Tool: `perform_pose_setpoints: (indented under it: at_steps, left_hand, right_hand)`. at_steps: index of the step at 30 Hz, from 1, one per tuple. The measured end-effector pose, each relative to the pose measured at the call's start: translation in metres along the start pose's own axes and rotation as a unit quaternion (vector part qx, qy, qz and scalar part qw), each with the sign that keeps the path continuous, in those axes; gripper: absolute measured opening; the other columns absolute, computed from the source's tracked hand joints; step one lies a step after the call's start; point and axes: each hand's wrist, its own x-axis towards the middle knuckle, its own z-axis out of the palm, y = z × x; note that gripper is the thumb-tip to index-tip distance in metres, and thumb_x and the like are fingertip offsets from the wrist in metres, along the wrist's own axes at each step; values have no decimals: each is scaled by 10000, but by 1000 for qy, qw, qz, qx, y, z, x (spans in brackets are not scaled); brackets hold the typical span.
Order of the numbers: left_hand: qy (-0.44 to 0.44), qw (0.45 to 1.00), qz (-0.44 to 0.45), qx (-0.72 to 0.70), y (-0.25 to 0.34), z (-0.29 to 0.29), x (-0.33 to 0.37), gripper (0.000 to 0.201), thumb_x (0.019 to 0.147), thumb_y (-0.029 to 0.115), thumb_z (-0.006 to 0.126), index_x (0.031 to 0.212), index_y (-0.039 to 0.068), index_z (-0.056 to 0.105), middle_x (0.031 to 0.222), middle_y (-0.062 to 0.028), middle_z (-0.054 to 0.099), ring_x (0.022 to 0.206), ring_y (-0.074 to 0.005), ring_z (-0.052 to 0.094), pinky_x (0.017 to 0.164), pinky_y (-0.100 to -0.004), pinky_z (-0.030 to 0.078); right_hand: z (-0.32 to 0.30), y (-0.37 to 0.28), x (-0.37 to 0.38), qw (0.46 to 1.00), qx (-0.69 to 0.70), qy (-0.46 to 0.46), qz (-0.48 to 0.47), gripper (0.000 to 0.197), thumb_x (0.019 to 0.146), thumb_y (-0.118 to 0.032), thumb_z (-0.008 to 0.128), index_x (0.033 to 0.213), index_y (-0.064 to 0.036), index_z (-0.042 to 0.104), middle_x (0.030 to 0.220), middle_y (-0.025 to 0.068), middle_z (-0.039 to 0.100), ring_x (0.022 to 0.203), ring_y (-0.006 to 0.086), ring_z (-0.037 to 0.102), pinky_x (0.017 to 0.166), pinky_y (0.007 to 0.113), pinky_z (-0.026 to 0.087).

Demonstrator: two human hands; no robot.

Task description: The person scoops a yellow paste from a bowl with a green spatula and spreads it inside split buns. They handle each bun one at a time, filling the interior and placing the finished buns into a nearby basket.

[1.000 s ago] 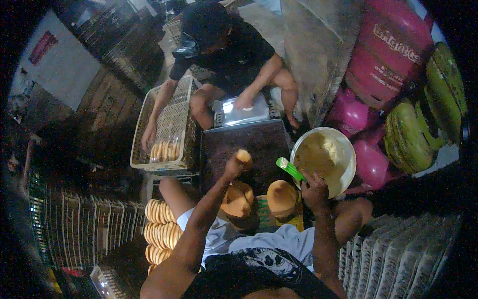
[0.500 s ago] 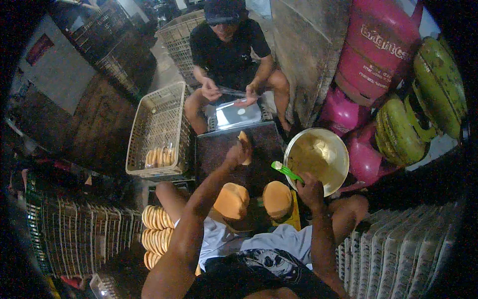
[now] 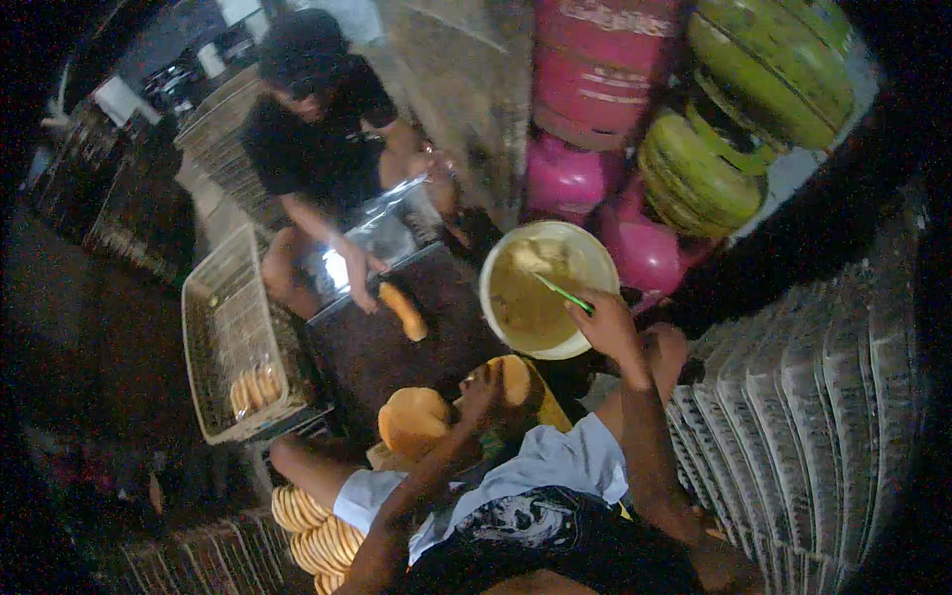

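Observation:
My right hand (image 3: 607,322) is closed around the green handle of a spreader (image 3: 565,294). Its tip reaches into a wide round tub (image 3: 488,288) holding pale yellow cream (image 3: 540,260). At my lap, my left hand (image 3: 483,394) is against the left side of a round bread bun (image 3: 512,377); its fingers are blurred. Another stack of buns (image 3: 415,418) stands just left of it. On the dark table (image 3: 357,342) lies a long bread piece (image 3: 403,311). A co-worker's hand (image 3: 365,276) is close to that piece, and the other one holds up clear plastic film (image 3: 397,198).
At the left, a plastic crate (image 3: 223,322) holds several bread pieces (image 3: 255,390). More bread (image 3: 317,531) is stacked by my left leg. Pink gas cylinders (image 3: 600,84) and green ones (image 3: 699,174) stand at the far right. Stacked grey crates (image 3: 783,466) flank my right side.
My left hand has left the long bread piece on the table and drawn back to the buns. The spreader has dipped into the tub. The co-worker's hand has reached toward the bread. The view has turned right.

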Motion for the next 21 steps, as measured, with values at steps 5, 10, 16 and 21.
perform_pose_setpoints:
  at_steps: [5,10,16,21]
  left_hand:
    - [120,965,-45,-231,-16,-88,-8,766,810,324,807,1432,53,452,1259,-206,604,1117,-341,627,936,-449,511]
    - [70,855,-273,-435,-4,-170,-59,677,920,459,689,1411,50,465,1288,-184,601,1130,-311,628,930,-430,527]
    - [211,495,-337,-773,3,-167,-123,637,999,611,481,1392,110,497,1250,-142,634,1126,-314,623,923,-450,533]
    - [210,505,-271,-792,-4,-148,-165,679,982,640,474,1412,114,475,1230,-127,637,1141,-309,611,845,-441,536]
  right_hand:
    - [18,49,88,971,-193,-138,27,282,885,-273,665,1001,-23,722,935,227,715,869,415,694,774,504,546]
    - [102,93,155,889,-316,-331,-27,212,883,-187,647,987,-18,720,888,183,723,822,336,704,699,461,550]
    - [205,124,173,850,-313,-422,-29,202,877,-159,651,1009,-23,721,873,150,727,792,281,695,680,422,549]
    - [225,138,173,842,-292,-452,-30,201,873,-136,654,1027,-26,721,860,122,729,767,235,688,663,389,548]
